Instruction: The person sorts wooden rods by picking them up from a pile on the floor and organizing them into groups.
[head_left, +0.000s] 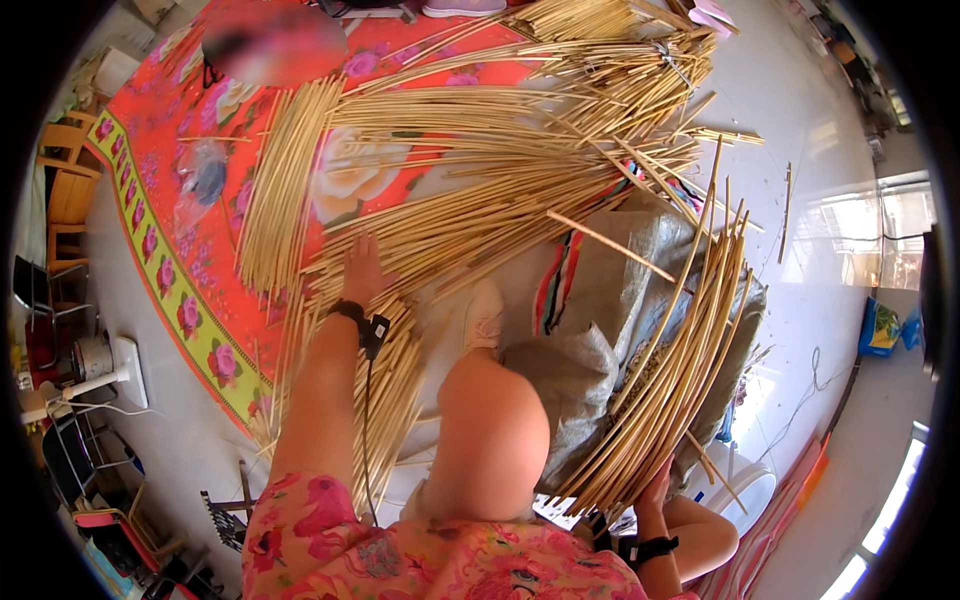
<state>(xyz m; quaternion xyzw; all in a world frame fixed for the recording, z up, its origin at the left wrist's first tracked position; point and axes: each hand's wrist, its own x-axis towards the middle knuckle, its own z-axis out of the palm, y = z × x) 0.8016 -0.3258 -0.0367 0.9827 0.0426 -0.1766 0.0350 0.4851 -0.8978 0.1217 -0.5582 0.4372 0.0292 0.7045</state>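
Head cam, left fisheye: sat above and behind the left hand's fingers (pixel 362 246), faced down; near enough to catch the forearm (pixel 316 400), wide enough for floor (pixel 770 100) well right of them.

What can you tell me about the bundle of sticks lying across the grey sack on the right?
The bundle of sticks has many long, thin, straw-coloured stalks, looking like dried reed or wood. They lie roughly side by side, slanting from lower left to upper right across the grey sack, with uneven, spread upper ends. I see no tie around them. The right hand is at the lower end; its grip is partly hidden.
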